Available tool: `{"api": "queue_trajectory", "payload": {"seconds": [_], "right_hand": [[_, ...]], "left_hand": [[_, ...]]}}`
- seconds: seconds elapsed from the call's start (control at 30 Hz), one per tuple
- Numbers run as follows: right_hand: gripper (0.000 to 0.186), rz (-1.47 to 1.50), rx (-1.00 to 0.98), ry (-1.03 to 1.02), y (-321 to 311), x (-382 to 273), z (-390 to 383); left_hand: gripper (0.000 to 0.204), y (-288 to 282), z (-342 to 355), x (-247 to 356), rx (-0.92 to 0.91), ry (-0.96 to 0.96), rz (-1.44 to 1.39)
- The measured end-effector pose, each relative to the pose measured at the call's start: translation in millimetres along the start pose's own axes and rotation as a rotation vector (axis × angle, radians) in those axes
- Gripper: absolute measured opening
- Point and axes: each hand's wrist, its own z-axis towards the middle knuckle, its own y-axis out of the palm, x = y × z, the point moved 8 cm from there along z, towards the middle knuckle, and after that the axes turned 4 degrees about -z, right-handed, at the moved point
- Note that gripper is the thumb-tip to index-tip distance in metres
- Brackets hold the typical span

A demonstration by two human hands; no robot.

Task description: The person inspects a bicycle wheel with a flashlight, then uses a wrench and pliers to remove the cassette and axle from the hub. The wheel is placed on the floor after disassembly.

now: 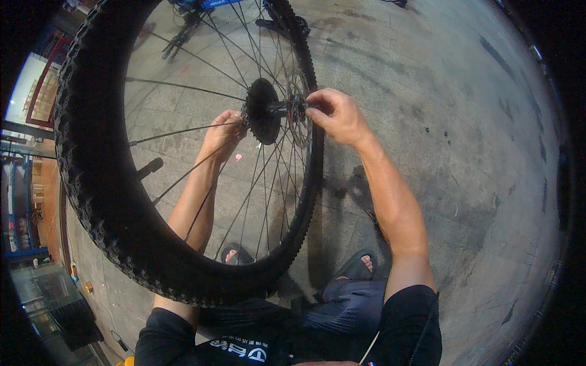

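A bicycle wheel [97, 201] with a knobby black tyre stands upright in front of me, held off to the left of my middle. At its hub sits a dark cassette [264, 113] on the left side and a thin disc brake rotor [297, 119] on the right. My left hand [224, 133] reaches behind the spokes and is closed at the hub's left end, beside the cassette. Thumb and fingers of my right hand [337, 116] pinch the hub's right end, next to the rotor. The small part between those fingertips is mostly hidden.
Farther off on the grey tiled floor [427, 152] lie a blue bicycle frame part [223, 3] and a black pedal-like part [299, 25]. Shelves [24, 207] and a glass-sided case [46, 299] line the left edge. My sandalled feet [357, 263] are below.
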Motion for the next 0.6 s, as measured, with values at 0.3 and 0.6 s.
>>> {"api": "queue_trajectory", "payload": {"seconds": [0.3,0.6], "right_hand": [[0.024,0.037,-0.079,0.164,5,21,0],[0.028,0.213,-0.157,0.411,12,30,-4]], "left_hand": [[0.013,-3,4,-7,0.014,-0.004,-0.035],[0.018,-3,2,-5,0.016,-0.028,0.056]]}}
